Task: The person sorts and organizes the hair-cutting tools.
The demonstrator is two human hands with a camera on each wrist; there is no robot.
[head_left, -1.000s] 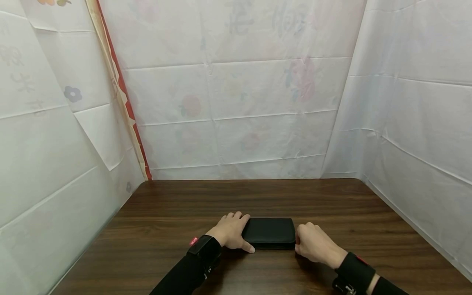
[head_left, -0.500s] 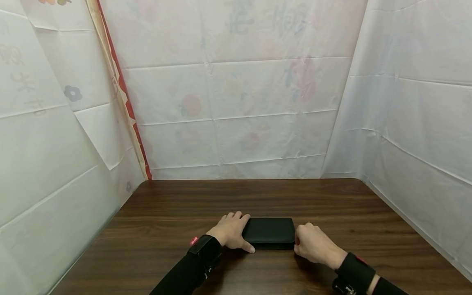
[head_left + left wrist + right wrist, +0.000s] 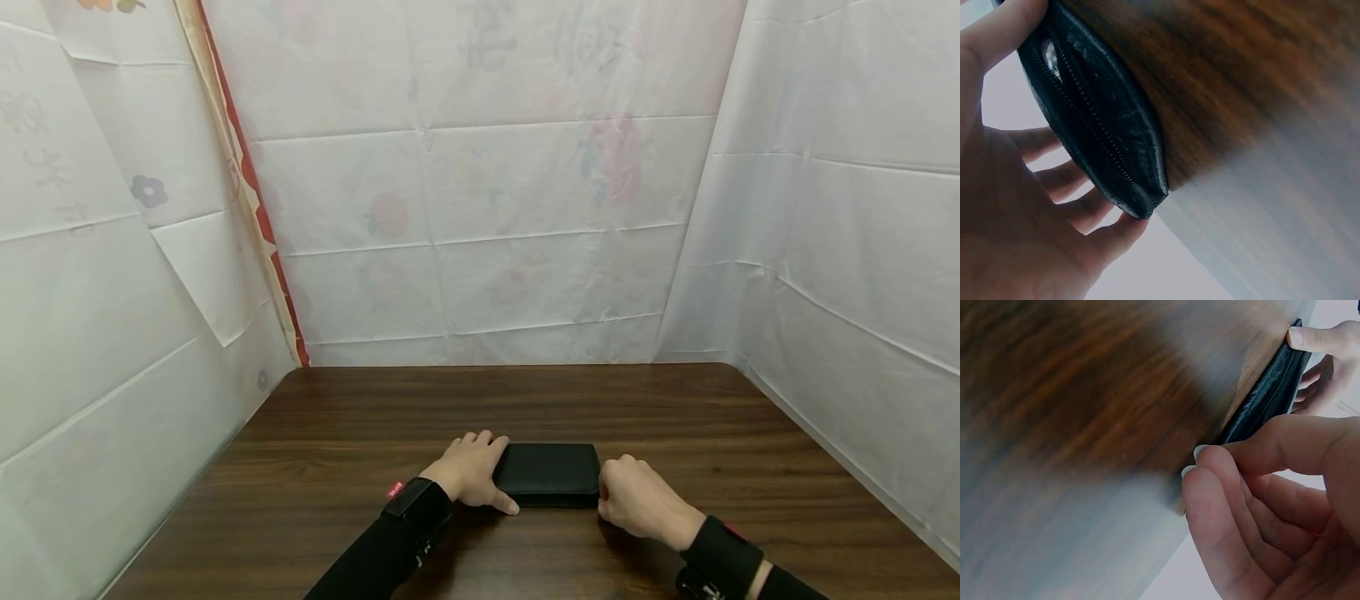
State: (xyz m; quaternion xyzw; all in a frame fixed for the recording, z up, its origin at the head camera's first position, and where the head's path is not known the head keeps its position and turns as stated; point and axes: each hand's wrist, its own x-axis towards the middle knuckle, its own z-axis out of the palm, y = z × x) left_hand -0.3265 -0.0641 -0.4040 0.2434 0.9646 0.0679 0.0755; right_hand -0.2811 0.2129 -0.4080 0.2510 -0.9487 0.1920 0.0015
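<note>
A black zip wallet (image 3: pixel 547 472) lies flat on the wooden table between both hands. My left hand (image 3: pixel 472 468) holds its left end, thumb at the near edge and fingers spread along the far side. In the left wrist view, the zip teeth (image 3: pixel 1107 140) run along the wallet's side in two rows that part in the middle, with a small shiny bit inside. My right hand (image 3: pixel 637 493) pinches at the wallet's right end, fingers curled. The right wrist view has its thumb and fingertips together at the zip's end; what lies between them is hidden.
The brown wooden table (image 3: pixel 375 417) reaches back to a white printed sheet (image 3: pixel 487 250) hung behind it. Similar white sheets stand at the left (image 3: pixel 112 292) and right (image 3: pixel 847 292) sides. Both wrists wear black bands.
</note>
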